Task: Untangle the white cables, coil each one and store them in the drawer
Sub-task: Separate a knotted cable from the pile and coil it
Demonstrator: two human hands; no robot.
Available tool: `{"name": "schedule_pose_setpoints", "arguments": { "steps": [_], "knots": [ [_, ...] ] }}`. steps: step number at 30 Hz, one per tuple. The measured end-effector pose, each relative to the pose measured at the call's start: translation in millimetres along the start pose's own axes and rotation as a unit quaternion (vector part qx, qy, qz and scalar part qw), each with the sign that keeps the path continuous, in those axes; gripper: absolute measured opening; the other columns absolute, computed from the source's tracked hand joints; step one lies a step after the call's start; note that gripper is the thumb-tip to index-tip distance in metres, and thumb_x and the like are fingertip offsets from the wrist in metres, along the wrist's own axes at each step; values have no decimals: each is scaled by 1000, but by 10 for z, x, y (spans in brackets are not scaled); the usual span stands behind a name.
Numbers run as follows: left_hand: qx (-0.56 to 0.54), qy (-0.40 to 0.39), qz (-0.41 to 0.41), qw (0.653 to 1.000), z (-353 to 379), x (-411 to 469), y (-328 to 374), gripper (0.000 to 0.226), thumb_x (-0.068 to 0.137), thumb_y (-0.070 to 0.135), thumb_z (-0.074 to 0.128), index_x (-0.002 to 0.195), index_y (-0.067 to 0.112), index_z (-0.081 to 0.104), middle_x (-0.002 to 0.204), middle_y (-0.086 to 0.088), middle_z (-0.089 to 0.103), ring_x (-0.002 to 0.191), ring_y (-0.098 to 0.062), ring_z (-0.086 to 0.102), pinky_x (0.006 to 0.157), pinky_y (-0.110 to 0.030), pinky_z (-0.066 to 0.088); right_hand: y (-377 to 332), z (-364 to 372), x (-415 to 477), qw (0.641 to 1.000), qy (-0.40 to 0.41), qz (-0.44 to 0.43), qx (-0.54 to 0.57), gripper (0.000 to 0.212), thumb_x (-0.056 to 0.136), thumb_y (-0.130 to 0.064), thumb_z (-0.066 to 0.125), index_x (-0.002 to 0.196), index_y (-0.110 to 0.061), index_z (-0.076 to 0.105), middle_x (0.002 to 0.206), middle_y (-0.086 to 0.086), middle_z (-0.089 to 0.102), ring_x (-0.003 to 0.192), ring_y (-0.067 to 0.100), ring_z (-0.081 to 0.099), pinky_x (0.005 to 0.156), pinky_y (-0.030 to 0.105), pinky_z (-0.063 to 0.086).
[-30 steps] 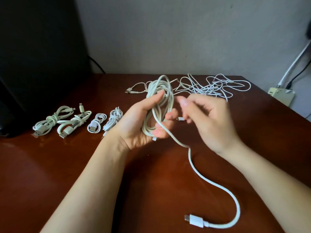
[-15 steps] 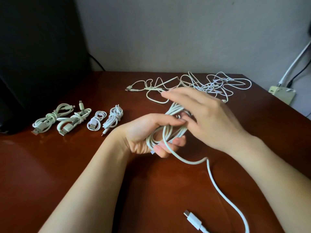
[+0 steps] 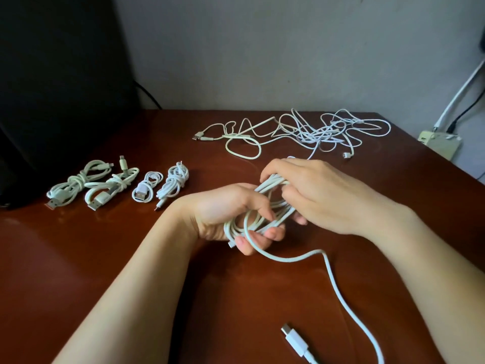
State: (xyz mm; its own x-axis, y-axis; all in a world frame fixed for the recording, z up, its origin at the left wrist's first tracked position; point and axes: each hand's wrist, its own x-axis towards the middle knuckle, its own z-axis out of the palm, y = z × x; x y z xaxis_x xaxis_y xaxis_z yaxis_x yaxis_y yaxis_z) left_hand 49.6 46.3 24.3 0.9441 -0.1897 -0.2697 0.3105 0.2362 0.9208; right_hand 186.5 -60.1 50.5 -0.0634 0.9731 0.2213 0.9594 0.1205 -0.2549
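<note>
My left hand [image 3: 223, 208] grips the lower end of a loose coil of white cable [image 3: 267, 206] above the middle of the brown table [image 3: 78, 258]. My right hand [image 3: 320, 195] curls over the coil's upper end and holds it. The coil's free tail [image 3: 341, 290] trails toward me and its white plug [image 3: 295, 338] lies near the front edge. A tangle of white cables [image 3: 315, 132] lies at the back of the table. Several coiled cables [image 3: 118, 185] sit in a row at the left. No drawer is in view.
A large black object [image 3: 52, 88] stands at the table's back left. A pale power adapter [image 3: 441, 143] with cords sits past the table's right edge, by the grey wall.
The coil has tipped from upright to nearly lying flat and dropped lower. My right hand moved from beside the coil to over its top end. The tail slid on the table.
</note>
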Motion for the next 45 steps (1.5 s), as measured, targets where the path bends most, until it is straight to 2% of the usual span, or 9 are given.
{"name": "schedule_pose_setpoints", "arguments": {
  "steps": [3,8,11,16,26,34,37,40,45],
  "knots": [
    [-11,-7,2,1000,-10,-2,11,47,83,3,28,67,14,71,59,-1,51,43,-5,42,37,-15,29,5,19,-6,998,21,-22,49,31,84,-28,35,108,-23,55,92,-12,52,71,-10,52,63,11,38],
    [-14,69,6,998,-101,28,-9,25,86,-1,37,74,4,59,70,-8,48,42,-11,47,35,-16,30,0,150,24,992,117,-38,26,41,83,-59,34,97,-26,54,86,-8,55,76,8,50,68,30,42],
    [-53,-16,1,998,-89,33,17,14,81,0,42,79,0,55,69,-9,55,47,-13,52,40,-22,29,-41,234,63,979,193,-32,56,45,87,-58,37,82,-19,59,72,-5,56,66,13,51,64,33,42],
    [-44,-83,17,995,-33,27,9,38,80,2,34,78,13,70,65,-2,58,45,-9,50,39,-21,29,-10,259,104,961,258,-67,78,45,88,-48,50,64,-12,61,49,-8,44,56,16,45,56,27,38],
    [91,124,105,983,41,41,31,21,79,5,57,100,3,61,89,-16,67,56,-17,57,45,-20,45,82,175,123,935,334,-110,34,40,93,-28,53,59,-26,33,47,-14,21,55,17,32,48,14,23],
    [30,120,102,987,78,57,53,25,66,1,38,89,-3,49,61,-19,56,37,-17,44,34,-13,33,143,268,126,945,303,-13,125,45,90,-32,56,54,-8,51,48,6,39,51,18,37,50,16,28],
    [11,144,97,985,111,73,91,31,61,3,40,91,-1,48,56,-18,51,34,-16,39,34,-11,30,111,254,143,937,272,40,214,24,83,-36,61,74,-14,63,68,-7,60,62,6,54,59,13,41],
    [3,153,86,984,90,84,78,41,67,10,37,106,2,46,56,-18,51,35,-17,40,34,-13,28,115,256,148,936,233,63,257,31,81,-49,60,71,-20,62,65,-6,59,61,4,51,60,24,45],
    [-11,176,106,979,111,48,105,39,66,8,39,103,1,48,57,-20,50,36,-17,38,35,-13,28,23,318,101,925,335,1,178,32,87,-38,65,66,-13,65,53,-6,57,54,6,52,55,9,33]
  ]
}}
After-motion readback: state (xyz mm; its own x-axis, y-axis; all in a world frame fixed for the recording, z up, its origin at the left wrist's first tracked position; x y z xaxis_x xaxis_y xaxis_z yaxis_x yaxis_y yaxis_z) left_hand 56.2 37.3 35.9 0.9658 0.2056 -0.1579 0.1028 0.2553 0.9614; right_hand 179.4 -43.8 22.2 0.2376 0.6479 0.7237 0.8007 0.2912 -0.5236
